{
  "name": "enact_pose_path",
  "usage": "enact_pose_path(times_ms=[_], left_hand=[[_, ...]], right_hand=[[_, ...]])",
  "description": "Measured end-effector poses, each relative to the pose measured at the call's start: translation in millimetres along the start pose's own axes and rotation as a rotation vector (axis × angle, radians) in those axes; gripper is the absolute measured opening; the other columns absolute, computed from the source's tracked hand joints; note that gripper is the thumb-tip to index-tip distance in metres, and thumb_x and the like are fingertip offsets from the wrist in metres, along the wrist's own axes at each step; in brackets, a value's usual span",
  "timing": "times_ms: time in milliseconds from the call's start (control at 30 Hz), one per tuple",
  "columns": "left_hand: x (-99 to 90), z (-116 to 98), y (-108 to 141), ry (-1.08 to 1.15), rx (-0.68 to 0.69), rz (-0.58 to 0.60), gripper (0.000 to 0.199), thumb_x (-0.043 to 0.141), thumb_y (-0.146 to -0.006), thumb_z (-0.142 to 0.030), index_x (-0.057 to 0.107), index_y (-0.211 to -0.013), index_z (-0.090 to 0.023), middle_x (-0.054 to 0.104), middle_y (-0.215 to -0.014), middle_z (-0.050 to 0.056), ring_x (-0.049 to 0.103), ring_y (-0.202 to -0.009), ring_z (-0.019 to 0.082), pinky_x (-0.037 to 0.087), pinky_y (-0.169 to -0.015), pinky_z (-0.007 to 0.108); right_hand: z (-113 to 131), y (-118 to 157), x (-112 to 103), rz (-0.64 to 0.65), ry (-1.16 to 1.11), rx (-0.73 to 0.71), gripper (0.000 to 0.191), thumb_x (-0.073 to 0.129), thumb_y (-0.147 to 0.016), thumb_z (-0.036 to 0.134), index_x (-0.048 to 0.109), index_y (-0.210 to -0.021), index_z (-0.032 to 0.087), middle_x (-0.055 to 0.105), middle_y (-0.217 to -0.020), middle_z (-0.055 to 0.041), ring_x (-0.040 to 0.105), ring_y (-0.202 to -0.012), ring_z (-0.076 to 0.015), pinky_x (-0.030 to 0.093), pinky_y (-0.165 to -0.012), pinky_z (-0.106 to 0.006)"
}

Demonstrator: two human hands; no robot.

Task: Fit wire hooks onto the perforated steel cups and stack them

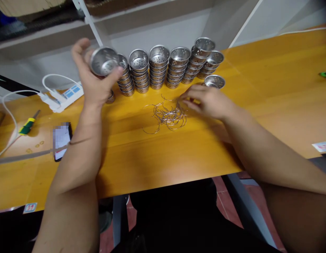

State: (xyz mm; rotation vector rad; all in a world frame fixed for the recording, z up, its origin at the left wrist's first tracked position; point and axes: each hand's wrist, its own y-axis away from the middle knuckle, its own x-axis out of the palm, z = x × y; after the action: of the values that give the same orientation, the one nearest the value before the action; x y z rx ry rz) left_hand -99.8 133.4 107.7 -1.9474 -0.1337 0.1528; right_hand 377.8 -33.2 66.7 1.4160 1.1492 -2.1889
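Fingers of our left hand (pixel 93 84) curl around a perforated metal cup (pixel 105 62); fingers of our right hand (pixel 208 102) bend nearly together at the wire pile (pixel 170 117).
The cup is raised left of and beyond the pile; blur means we can't tell whether our right fingertips hold a wire. Cup stacks (pixel 159 63) stand behind the pile. We seem to be picking out a wire; that calls for a fine pinch, freeing one strand from the tangle.
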Motion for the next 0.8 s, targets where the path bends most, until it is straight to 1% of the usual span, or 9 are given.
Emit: enact_pose_path(times_ms=[67,100,167,233,333,467,533,633,800], left_hand=[[28.8,-16,18,0.088,-0.181,0.229,0.137,0.121,-0.055,-0.104,0.063,-0.160,-0.037,0.082,-0.152,0.005,0.087,-0.124,0.024,0.079,-0.105,0.044],[41.6,-23,31,0.108,-0.272,0.286,0.132,0.121,-0.053,-0.105,0.068,-0.152,-0.035,0.084,-0.149,0.005,0.089,-0.127,0.028,0.079,-0.107,0.045],[62.1,-32,62,0.138,-0.415,0.409,0.125,0.118,-0.061,-0.105,0.074,-0.150,-0.029,0.087,-0.137,0.008,0.091,-0.136,0.035,0.078,-0.121,0.051],[75.4,-34,93,0.214,-0.452,0.473,0.119,0.116,-0.071,-0.102,0.074,-0.154,-0.028,0.087,-0.137,0.009,0.091,-0.139,0.036,0.076,-0.126,0.055],[84.8,-21,133,0.276,-0.482,0.476,0.120,0.116,-0.077,-0.095,0.069,-0.166,-0.030,0.083,-0.153,0.013,0.088,-0.140,0.034,0.074,-0.127,0.052],[88.9,0,163,0.248,-0.517,0.469,0.122,0.114,-0.082,-0.091,0.057,-0.174,-0.032,0.075,-0.165,0.016,0.083,-0.149,0.035,0.071,-0.132,0.052],[90.1,4,169,0.243,-0.517,0.467,0.120,0.113,-0.084,-0.089,0.054,-0.172,-0.033,0.073,-0.164,0.015,0.082,-0.150,0.035,0.070,-0.133,0.052],[91.1,5,172,0.261,-0.529,0.448,0.116,0.114,-0.083,-0.087,0.052,-0.165,-0.033,0.073,-0.159,0.013,0.083,-0.144,0.032,0.072,-0.127,0.049],[90.8,4,167,0.327,-0.551,0.423,0.112,0.115,-0.081,-0.085,0.055,-0.159,-0.033,0.077,-0.154,0.010,0.086,-0.135,0.027,0.075,-0.119,0.044]], right_hand=[[16,-7,18,0.108,-0.046,-0.045,0.039,0.059,-0.137,0.045,0.092,-0.143,0.024,0.091,-0.134,-0.0169,0.088,-0.115,-0.0332,0.071,-0.099,-0.047],[21,-10,27,0.141,-0.050,-0.043,0.039,0.059,-0.138,0.044,0.092,-0.146,0.024,0.091,-0.137,-0.0172,0.089,-0.117,-0.0332,0.070,-0.101,-0.046],[26,-14,41,0.186,-0.046,-0.037,0.038,0.062,-0.137,0.041,0.094,-0.149,0.025,0.091,-0.143,-0.0178,0.088,-0.122,-0.0340,0.069,-0.104,-0.046],[26,-16,50,0.215,-0.025,-0.032,0.038,0.061,-0.136,0.039,0.096,-0.143,0.025,0.091,-0.143,-0.0180,0.087,-0.123,-0.0352,0.068,-0.105,-0.047],[23,-17,57,0.236,0.002,-0.047,0.041,0.057,-0.136,0.039,0.095,-0.130,0.026,0.090,-0.136,-0.0166,0.084,-0.120,-0.0350,0.068,-0.103,-0.048],[25,-18,60,0.191,0.002,-0.074,0.040,0.054,-0.136,0.038,0.091,-0.130,0.026,0.088,-0.137,-0.0159,0.083,-0.120,-0.0331,0.069,-0.103,-0.047],[28,-17,59,0.177,-0.017,-0.084,0.039,0.052,-0.137,0.040,0.088,-0.132,0.024,0.086,-0.140,-0.0182,0.082,-0.118,-0.0334,0.069,-0.101,-0.047],[29,-15,53,0.140,-0.113,-0.055,0.033,0.057,-0.135,0.040,0.084,-0.133,0.022,0.084,-0.139,-0.0198,0.082,-0.115,-0.0342,0.067,-0.101,-0.046],[18,-10,38,0.059,-0.243,0.027,0.022,0.064,-0.131,0.041,0.079,-0.125,0.025,0.084,-0.122,-0.0137,0.078,-0.103,-0.0295,0.063,-0.095,-0.041]])
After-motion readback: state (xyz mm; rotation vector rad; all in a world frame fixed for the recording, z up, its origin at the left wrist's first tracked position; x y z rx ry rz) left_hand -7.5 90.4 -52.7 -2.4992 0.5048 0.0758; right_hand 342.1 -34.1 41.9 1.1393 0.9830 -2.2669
